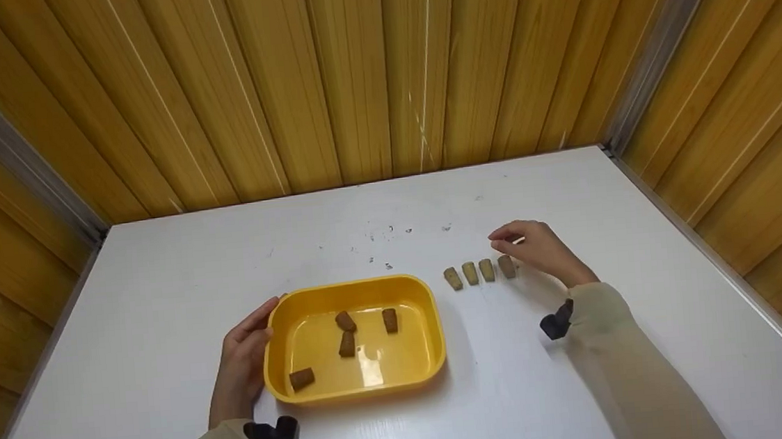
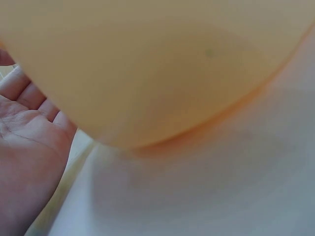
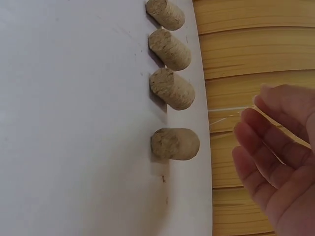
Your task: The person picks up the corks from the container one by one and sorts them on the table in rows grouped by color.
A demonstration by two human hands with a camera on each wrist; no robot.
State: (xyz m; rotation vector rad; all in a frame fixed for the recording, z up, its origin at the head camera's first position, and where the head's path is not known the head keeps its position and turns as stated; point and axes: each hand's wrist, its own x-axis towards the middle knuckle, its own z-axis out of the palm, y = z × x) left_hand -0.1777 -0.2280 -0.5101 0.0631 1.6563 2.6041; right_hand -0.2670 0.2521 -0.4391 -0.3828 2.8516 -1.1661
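My left hand [image 1: 241, 360] touches the left end of a yellow plastic tray [image 1: 432, 300], fingers along its outer wall. In the left wrist view, the palm [image 2: 29, 137] faces up, apart from the blurred tray wall [image 2: 162, 83], which hides the fingertips. Inside the tray lie several dark brown, cork-like plugs [image 1: 347, 344]. To its right is a row of three paler plugs [image 1: 470, 273] and one browner plug [image 1: 506, 267]. Just beyond that browner plug hovers my right hand [image 1: 540, 246], thumb and forefinger close together, other fingers loosely bent, nothing held. The right wrist view shows the nearest plug [image 3: 177, 143] apart from the fingertips.
The white table [image 1: 160, 300] has small dark marks [image 1: 389, 266] behind the tray. Yellow wood-patterned panels [image 1: 352, 76] enclose the back and both sides. A black strap piece [image 1: 558, 319] sits at each wrist.
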